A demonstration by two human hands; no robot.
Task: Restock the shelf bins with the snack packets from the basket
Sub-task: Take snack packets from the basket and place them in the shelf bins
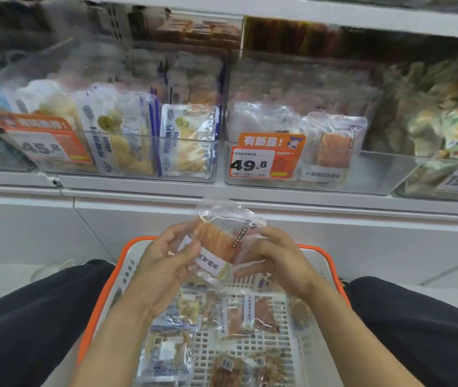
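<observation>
Right, the orange-filled snack packet [223, 241] is held above the basket [127, 255], left hand [163, 263] and right hand [275, 261] both curled onto its edges. Best matched to the bin [306, 180] tagged 49.8, slid in upright behind its lookalikes.

The basket [127, 255] sits between the person's legs, below the shelf [250, 188]. Both hands hold one packet [216, 241] above it. Bins [306, 180] stand side by side on the shelf.
</observation>
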